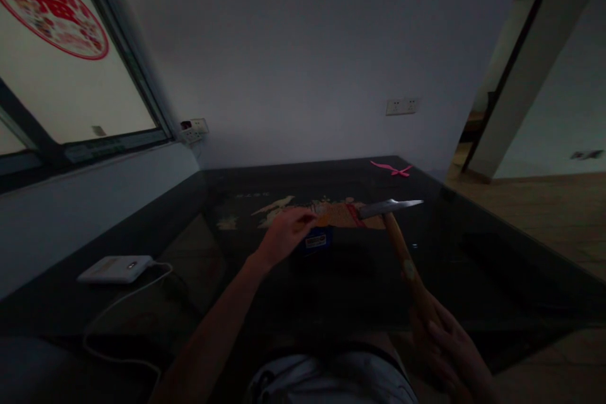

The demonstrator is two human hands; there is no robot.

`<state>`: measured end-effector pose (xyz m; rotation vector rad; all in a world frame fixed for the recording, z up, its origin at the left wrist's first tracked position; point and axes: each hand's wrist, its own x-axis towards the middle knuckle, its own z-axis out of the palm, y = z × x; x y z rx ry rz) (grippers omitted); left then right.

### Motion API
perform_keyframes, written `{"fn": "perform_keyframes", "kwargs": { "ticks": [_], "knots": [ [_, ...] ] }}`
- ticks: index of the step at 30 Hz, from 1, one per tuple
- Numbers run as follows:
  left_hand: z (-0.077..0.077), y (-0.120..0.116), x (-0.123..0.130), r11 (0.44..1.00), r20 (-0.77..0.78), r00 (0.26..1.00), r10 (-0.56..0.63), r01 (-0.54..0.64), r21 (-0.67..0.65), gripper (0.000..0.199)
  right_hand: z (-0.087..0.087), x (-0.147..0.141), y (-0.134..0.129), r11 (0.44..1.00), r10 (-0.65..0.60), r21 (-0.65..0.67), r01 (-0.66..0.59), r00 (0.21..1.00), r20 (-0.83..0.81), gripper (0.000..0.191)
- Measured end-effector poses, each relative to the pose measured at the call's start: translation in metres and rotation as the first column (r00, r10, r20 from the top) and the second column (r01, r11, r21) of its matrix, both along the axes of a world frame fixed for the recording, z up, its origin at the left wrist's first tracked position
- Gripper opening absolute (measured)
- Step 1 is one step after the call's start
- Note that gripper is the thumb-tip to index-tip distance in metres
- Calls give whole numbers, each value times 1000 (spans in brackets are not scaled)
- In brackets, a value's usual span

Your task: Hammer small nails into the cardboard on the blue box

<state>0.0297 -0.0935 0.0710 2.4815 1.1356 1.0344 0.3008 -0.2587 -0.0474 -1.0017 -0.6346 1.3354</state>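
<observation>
My right hand is wrapped round the wooden handle of a hammer. The hammer's metal head, long and tapering to a point on the right, hangs over the right part of a flat brown piece with a red stripe, perhaps cardboard. At the left end of that piece is my left hand, thumb and fingers pinched together. Whatever the pinch holds, if anything, is too small and dark to make out. Just below the fingers, a small blue box with a pale label sits on the dark table.
On the table's left lies a white power bank with a white cable running off the front edge. A pink ribbon-like thing rests at the back right. Behind the table stands a wall with sockets; a window is at left.
</observation>
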Motion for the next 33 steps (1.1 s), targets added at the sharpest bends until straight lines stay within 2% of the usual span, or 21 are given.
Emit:
{"fn": "perform_keyframes", "kwargs": {
  "ticks": [2, 4, 6, 8, 12, 16, 22, 26, 29, 33],
  "knots": [
    [-11, -7, 2, 989, -181, 980, -87, 64, -130, 19, -3, -1, 0, 1000, 2, -20, -2, 1000, 18, 68],
    [-26, -7, 4, 976, -372, 924, -91, 10, -217, 17, -6, -2, 1, 999, 19, -35, -17, 999, 37, 66],
    [-41, -3, 7, 974, -514, 858, 12, -126, -187, 17, -8, -1, 0, 999, 25, -47, -23, 999, 39, 65],
    [-54, 2, 11, 965, -586, 801, 122, -233, -117, 20, -10, -1, 0, 999, 35, -42, -34, 999, 17, 66],
    [-65, 2, 22, 950, -638, 741, 209, -309, -48, 24, -10, -1, -2, 997, 77, 2, -76, 997, -16, 63],
    [-68, -3, 30, 952, -699, 690, 185, -304, -48, 25, -11, -2, -3, 998, 60, 6, -60, 998, -12, 57],
    [-74, -7, 35, 973, -738, 656, 160, -229, 7, 28, -13, -3, -1, 999, -1, -45, 2, 1000, 21, 65],
    [-70, -14, 37, 981, -749, 652, 123, -195, -9, 24, -13, -2, 0, 999, 13, -32, -12, 1000, 27, 68],
    [-60, -20, 35, 980, -715, 695, 77, -186, -75, 21, -14, -2, 0, 999, 6, -43, -4, 999, 32, 67],
    [-42, -22, 27, 976, -542, 839, -39, -85, -202, 21, -18, 0, 0, 998, 14, -61, -12, 999, 33, 73]
  ]
}}
